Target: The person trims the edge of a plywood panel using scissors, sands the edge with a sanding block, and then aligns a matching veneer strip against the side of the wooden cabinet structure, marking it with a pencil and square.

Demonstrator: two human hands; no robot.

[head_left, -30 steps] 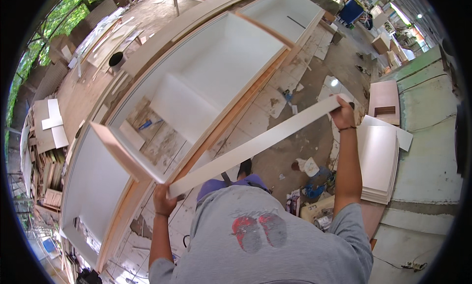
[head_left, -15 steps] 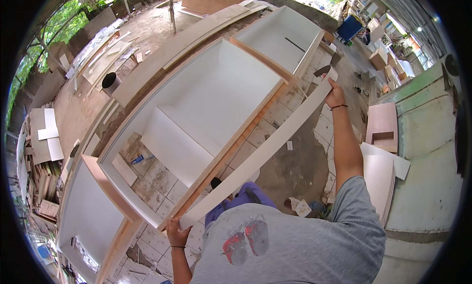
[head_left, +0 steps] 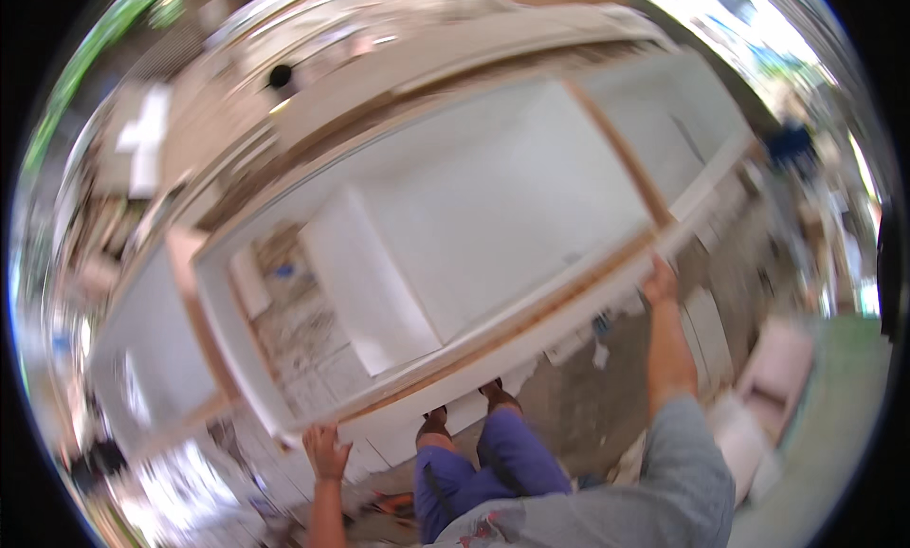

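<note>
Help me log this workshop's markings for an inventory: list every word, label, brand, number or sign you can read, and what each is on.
None can be read; this head view is motion-blurred.
Grey T-shirt: part of a red print shows at the lower edge, too blurred to tell whether it includes lettering.
White strip and white cabinet carcass: no lettering visible.
Background clutter: too small and blurred to tell.

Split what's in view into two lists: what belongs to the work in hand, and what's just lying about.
Probably in the work:
- left hand and right hand
- long white cabinet
- white strip along its near edge

Seemingly lying about:
- dark round container
- white boards at far left
- small blue thing, too blurred to identify
</note>
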